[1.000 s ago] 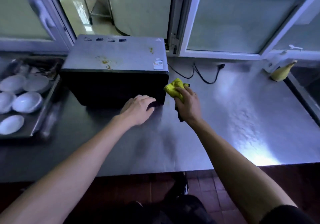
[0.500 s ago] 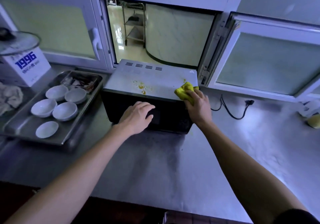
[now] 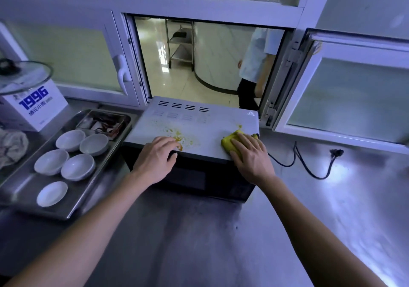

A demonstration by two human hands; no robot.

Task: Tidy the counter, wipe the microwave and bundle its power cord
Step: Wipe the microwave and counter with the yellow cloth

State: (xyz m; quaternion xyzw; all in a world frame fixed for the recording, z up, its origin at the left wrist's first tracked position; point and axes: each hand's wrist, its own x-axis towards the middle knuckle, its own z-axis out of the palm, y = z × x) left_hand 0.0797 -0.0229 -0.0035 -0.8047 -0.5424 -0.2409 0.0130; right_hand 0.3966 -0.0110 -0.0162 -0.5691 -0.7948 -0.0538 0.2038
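Pressing the yellow cloth (image 3: 230,143) flat on the microwave (image 3: 199,124) top, the right hand (image 3: 251,156) should slide it toward the orange mess (image 3: 179,137) by the flat left hand (image 3: 156,159) steadying the front edge, while the cord (image 3: 309,162) lies loose on the counter (image 3: 221,242).

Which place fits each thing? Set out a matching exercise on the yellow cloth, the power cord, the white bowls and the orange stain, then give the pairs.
Things:
1. yellow cloth
2. power cord
3. white bowls
4. orange stain

Places:
A. in the metal tray
B. beside the left hand
C. under the right hand
D. loose on the counter

Pairs: 1-C, 2-D, 3-A, 4-B
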